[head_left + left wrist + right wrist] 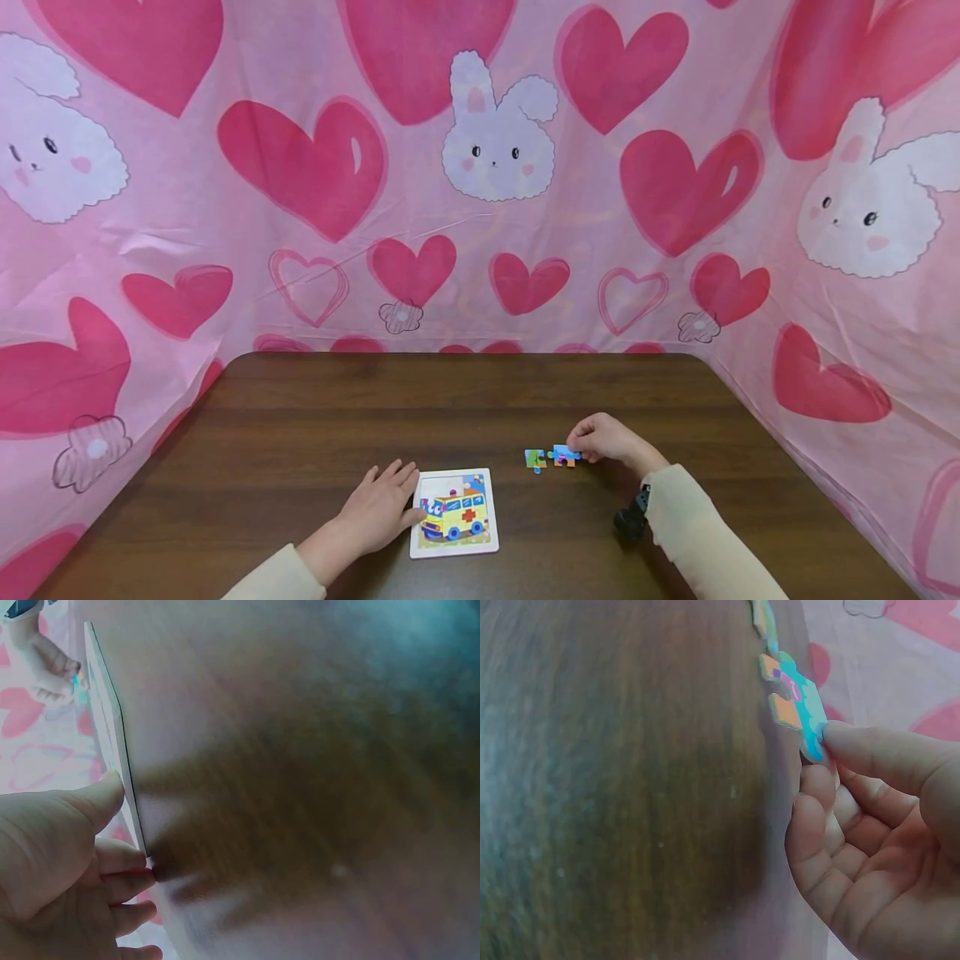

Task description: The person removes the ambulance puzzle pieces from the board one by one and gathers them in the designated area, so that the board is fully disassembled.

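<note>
A white-framed jigsaw board [492, 508] lies on the table, showing a yellow ambulance; a pale bare patch shows in its upper part. My left hand [378, 508] rests at the board's left edge with fingers extended, and its thumb touches the frame, also seen in the left wrist view along the board's rim [112, 727]. Further right, my right hand [609, 439] pinches a blue and orange jigsaw piece [804, 697] by its edge between thumb and index finger. A green and blue jigsaw piece [534, 458] lies just left of it.
The dark wooden table [315, 417] extends beyond both hands. A pink curtain [465, 225] with hearts and rabbits surrounds its back and sides. A black wrist camera [632, 521] hangs below the right wrist, close to the table.
</note>
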Available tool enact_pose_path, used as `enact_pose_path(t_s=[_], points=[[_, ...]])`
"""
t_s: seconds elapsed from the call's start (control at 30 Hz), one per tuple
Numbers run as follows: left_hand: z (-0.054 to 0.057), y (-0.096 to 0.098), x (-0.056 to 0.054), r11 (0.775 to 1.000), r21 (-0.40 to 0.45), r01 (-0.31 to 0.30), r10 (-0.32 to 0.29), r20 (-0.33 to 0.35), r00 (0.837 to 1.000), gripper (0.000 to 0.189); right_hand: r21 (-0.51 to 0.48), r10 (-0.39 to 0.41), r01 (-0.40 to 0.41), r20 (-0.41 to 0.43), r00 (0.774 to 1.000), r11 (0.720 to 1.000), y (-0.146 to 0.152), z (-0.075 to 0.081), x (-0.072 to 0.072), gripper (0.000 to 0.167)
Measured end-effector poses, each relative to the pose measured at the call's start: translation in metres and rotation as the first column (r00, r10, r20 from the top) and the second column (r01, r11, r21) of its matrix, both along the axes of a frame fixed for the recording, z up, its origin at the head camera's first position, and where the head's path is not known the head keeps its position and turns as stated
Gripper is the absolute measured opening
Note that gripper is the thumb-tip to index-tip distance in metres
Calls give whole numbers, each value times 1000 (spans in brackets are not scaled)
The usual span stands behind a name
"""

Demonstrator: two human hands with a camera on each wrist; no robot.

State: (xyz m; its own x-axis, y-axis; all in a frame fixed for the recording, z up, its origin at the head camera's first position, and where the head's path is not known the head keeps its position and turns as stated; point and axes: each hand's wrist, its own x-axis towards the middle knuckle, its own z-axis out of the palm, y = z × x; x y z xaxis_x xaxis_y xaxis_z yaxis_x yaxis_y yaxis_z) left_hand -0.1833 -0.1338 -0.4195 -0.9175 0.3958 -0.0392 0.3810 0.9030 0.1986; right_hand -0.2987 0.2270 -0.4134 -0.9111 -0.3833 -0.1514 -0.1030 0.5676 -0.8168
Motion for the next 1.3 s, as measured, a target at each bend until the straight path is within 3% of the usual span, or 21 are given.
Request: enact_pose_path(t_s=[0.53, 0.93, 1.13, 1.3], points=[[2, 0, -1, 1000, 6, 7, -7, 19, 1000, 58, 93, -18, 23, -61, 998, 995, -6, -2, 0, 10], [1, 1, -1, 1000, 0, -2, 2, 17, 1000, 58, 126, -69, 75, -49, 996, 989, -8, -2, 0, 10], [1, 1, 0, 1000, 2, 0, 0, 11, 1000, 58, 111, -76, 81, -51, 996, 991, -8, -2, -1, 10], [0, 0, 0, 1000, 0, -1, 1, 21, 1000, 58, 62, -35, 42, -99, 994, 997, -11, 3, -2, 7]])
